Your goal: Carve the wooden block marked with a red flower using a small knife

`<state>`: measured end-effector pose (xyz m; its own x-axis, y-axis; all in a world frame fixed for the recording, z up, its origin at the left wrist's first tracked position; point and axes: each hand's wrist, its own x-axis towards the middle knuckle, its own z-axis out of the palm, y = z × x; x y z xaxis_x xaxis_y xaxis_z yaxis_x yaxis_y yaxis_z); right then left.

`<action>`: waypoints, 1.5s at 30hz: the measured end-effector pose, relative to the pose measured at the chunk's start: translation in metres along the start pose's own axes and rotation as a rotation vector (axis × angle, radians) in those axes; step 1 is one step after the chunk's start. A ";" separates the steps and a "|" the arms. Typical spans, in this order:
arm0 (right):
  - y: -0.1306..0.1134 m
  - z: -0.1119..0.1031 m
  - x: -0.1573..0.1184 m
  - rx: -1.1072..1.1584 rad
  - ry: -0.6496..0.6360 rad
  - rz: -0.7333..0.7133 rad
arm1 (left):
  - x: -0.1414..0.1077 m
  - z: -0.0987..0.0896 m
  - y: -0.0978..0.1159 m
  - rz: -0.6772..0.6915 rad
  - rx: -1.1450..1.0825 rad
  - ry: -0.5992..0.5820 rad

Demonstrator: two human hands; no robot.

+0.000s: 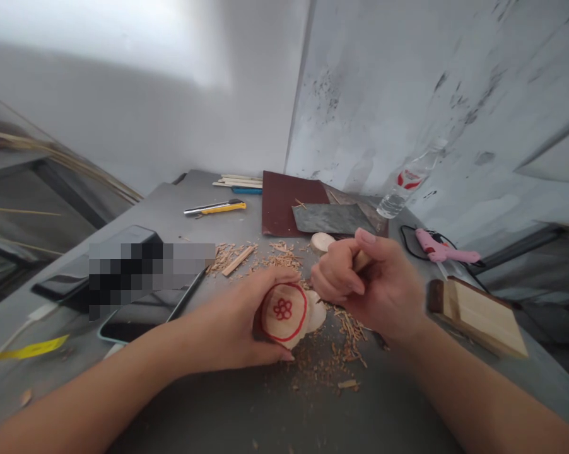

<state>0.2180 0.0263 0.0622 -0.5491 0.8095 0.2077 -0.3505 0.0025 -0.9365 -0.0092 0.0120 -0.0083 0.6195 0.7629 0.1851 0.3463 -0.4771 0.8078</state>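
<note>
My left hand (pixel 249 315) is closed around the edge of a round wood slice (pixel 284 325), with fingers on top and thumb below. The slice is tilted toward me and bears a red ring and a small red flower. Just right of it, my right hand (pixel 364 274) is curled in a fist around a wooden handle (pixel 360 260); the rest of that tool is mostly hidden by the fingers. A pale round wood piece (pixel 316 312) lies behind the held slice, partly covered. Another small wood disc (pixel 322 243) sits beyond my right hand.
Wood shavings (pixel 348 334) litter the grey table. Further back are a yellow utility knife (pixel 216 207), a dark red board (pixel 279 205), a grey sandpaper sheet (pixel 332 219) and a water bottle (pixel 410 183). A pink glue gun (pixel 438 247) and wood block (pixel 483 318) lie right, a phone (pixel 137 321) left.
</note>
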 end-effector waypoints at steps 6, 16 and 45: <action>0.011 -0.001 0.000 0.076 -0.090 -0.104 | 0.001 -0.002 -0.008 0.111 0.080 -0.049; 0.020 -0.001 -0.006 -0.014 -0.058 -0.034 | 0.003 0.000 0.005 0.108 0.072 -0.091; 0.035 0.011 -0.005 -0.123 -0.076 -0.154 | 0.016 0.001 0.012 0.119 0.003 -0.031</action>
<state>0.2004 0.0162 0.0314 -0.5534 0.7473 0.3678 -0.3421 0.1986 -0.9184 0.0052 0.0184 0.0037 0.6779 0.6869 0.2621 0.2714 -0.5651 0.7791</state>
